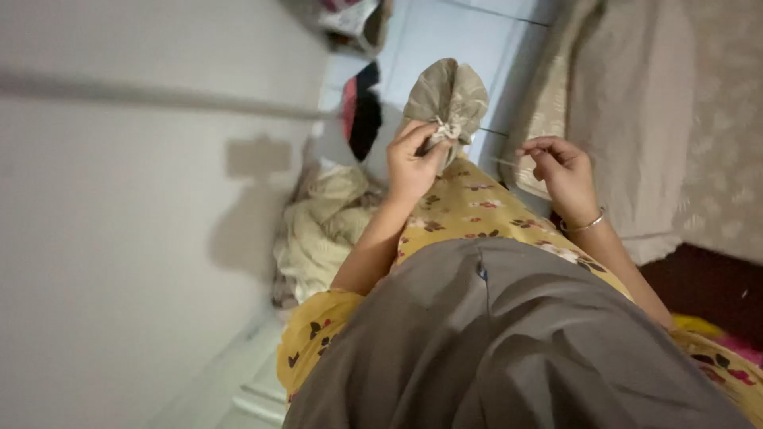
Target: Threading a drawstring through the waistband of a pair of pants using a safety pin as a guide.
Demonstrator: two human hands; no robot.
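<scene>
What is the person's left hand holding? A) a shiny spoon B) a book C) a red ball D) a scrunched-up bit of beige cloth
D: the left hand pinches the gathered neck of a beige cloth piece that fans out above the fingers, while the right hand, with a bangle on its wrist, is held apart beside it.

My dress [469, 208]: yellow cloth printed with small dark and red flowers, lower centre of the frame; short sleeves [318, 334] ending above my elbows, at lower left; grey scarf [509, 342] draped over my front, bottom centre; thin silver bangle [584, 225] on my right wrist, right of centre; both forearms bare.
</scene>
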